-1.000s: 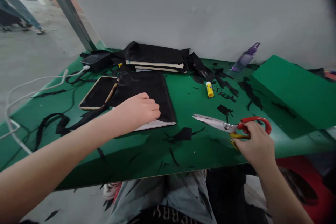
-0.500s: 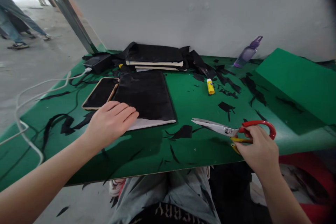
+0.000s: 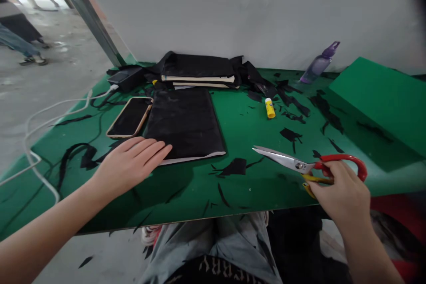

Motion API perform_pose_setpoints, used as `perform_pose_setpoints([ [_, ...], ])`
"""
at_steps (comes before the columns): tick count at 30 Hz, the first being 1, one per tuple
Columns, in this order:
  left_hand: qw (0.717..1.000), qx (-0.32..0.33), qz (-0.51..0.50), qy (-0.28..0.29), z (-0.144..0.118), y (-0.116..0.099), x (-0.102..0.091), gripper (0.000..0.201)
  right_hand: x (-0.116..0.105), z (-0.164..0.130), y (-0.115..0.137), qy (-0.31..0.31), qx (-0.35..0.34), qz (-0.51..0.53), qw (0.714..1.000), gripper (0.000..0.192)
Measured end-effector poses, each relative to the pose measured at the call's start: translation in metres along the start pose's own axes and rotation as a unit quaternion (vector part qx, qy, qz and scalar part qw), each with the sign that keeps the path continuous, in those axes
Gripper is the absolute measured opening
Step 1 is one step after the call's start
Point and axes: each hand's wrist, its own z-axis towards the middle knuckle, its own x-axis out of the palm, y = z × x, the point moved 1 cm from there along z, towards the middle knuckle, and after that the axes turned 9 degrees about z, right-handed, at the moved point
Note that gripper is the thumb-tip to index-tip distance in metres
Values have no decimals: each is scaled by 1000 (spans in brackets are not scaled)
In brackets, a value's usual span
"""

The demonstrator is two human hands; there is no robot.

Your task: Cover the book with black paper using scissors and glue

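Observation:
My left hand [image 3: 133,159] lies with its fingers stretched over the lower left corner of a flat black-covered book [image 3: 186,120]. A narrow white strip shows along the book's near edge. My thumb is hidden under the hand. On the right, my right hand [image 3: 342,186] grips a pair of scissors [image 3: 289,159] with one red and one yellow handle. Their blades are closed, pointing left above the table, apart from the book. A phone [image 3: 131,117] in a tan-edged case lies left of the book. A yellow glue stick [image 3: 270,108] is on the table to its right.
Black scraps [image 3: 234,166] litter the green table [image 3: 199,199]. Black-covered books [image 3: 199,66] are stacked by the wall. A charger box [image 3: 126,77] with white cables [image 3: 46,113] sits at left. A purple bottle [image 3: 317,66] and green board [image 3: 382,102] stand right. A person's legs [image 3: 20,42] show far left.
My left fingers have flattened and shifted slightly down and left, and less of the white strip shows. The scissors in my right hand have moved a little to the right.

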Motion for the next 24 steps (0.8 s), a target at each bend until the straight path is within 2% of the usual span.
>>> perform_pose_setpoints([
  [3, 1000, -4, 6, -15, -15, 4, -1, 43, 1, 0, -1, -5, 13, -3, 1000, 20],
  [8, 999, -8, 13, -29, -25, 8, 1, 34, 1, 5, 8, 20, -24, -8, 999, 16],
  [15, 999, -31, 7, -8, -21, 4, 0, 28, 1, 9, 13, 20, -35, 0, 999, 15],
  [20, 1000, -5, 18, -10, -16, 6, -1, 22, 0, 7, 9, 20, -48, -15, 999, 19],
  [24, 1000, -6, -9, 8, -10, 6, -3, 30, 0, 5, 5, 9, -46, -24, 999, 20],
])
